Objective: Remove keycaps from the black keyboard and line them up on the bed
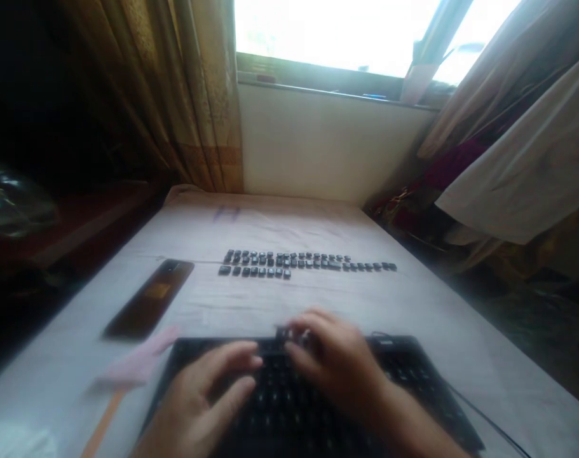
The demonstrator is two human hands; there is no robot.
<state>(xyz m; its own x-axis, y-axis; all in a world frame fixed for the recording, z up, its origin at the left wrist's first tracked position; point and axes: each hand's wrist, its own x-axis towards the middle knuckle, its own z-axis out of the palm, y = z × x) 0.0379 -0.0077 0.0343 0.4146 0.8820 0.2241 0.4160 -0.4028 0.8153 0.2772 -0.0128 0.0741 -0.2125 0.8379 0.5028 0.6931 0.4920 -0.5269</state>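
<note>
A black keyboard (313, 420) lies on the cloth-covered surface, with many keys in its middle and right parts. Over its left side hovers my left hand (208, 394), thumb and fingers apart with nothing between them. My right hand (334, 356) is at the keyboard's top edge, its fingertips pinched on a small dark piece (282, 333) that looks like a keycap; blur hides its details. Beyond the keyboard, loose black keycaps (332, 265) are laid out in rows, with a shorter row (254, 271) at the near left.
A dark phone (150, 299) lies to the left. Nearer is a pink cloth-like piece (139, 362) with an orange strip (103, 423). The keyboard's cable (489, 416) runs along the right. A curtain (208, 102) and hanging clothes (527, 152) flank the window.
</note>
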